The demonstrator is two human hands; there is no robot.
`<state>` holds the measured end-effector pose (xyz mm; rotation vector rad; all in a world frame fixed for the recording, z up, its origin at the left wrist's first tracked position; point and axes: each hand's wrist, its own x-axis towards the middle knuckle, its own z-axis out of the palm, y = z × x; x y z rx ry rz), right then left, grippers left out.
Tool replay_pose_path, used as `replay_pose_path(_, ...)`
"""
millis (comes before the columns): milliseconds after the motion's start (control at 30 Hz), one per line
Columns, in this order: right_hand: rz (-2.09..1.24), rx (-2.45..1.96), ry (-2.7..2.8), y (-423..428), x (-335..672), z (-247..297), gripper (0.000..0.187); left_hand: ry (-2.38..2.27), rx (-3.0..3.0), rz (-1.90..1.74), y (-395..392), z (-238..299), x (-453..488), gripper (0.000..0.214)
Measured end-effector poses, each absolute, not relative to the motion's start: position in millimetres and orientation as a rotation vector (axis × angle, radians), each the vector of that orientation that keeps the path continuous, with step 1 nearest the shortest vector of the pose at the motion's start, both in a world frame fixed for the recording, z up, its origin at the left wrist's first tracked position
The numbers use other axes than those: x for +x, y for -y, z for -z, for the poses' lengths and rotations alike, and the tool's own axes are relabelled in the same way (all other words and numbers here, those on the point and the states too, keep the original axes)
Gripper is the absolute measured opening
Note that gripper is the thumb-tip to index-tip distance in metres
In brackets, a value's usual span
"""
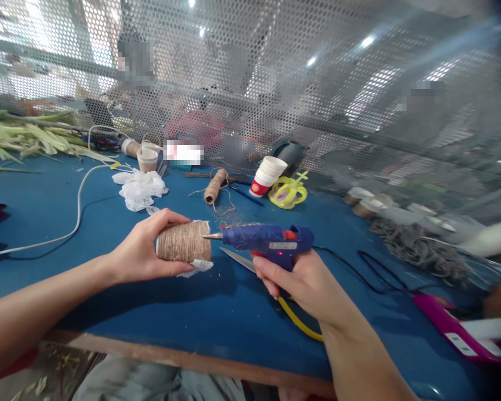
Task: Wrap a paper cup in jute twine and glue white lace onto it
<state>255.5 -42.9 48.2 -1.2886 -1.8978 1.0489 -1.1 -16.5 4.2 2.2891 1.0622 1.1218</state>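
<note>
My left hand is closed round a cup wrapped in brown twine, which lies sideways in the air above the table. White material shows at the cup's right end and underside. In my right hand is a blue hot glue gun with a small red light lit on its side. Its metal nozzle points left and appears to meet the cup's right end. Scissors with a yellow handle lie on the table below the gun, partly hidden by my right hand.
On the blue table, a twine roll, stacked paper cups and a yellow crown-shaped piece stand farther back. White plastic lies left. A purple power strip sits right. A perforated metal screen rises behind.
</note>
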Motion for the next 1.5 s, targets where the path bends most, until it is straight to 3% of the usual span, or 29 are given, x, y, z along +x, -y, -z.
replay_pose_path(400, -1.021, -1.350, 1.941, 44.1, 257.5, -47.2, 0.025, -1.150, 1.959, -0.978, 16.6, -8.0, -1.9, 0.050)
replay_pose_path(967, -1.004, -1.357, 1.917, 41.3, 255.8, -51.7, 0.029, -1.008, 2.533, -1.151, 20.7, -3.1, -2.3, 0.051)
replay_pose_path(1500, -0.971, -1.364, 1.932, 41.0, 255.6, -49.9, 0.032, -1.031, 2.543, -1.135, 21.1, -2.5, -2.0, 0.051)
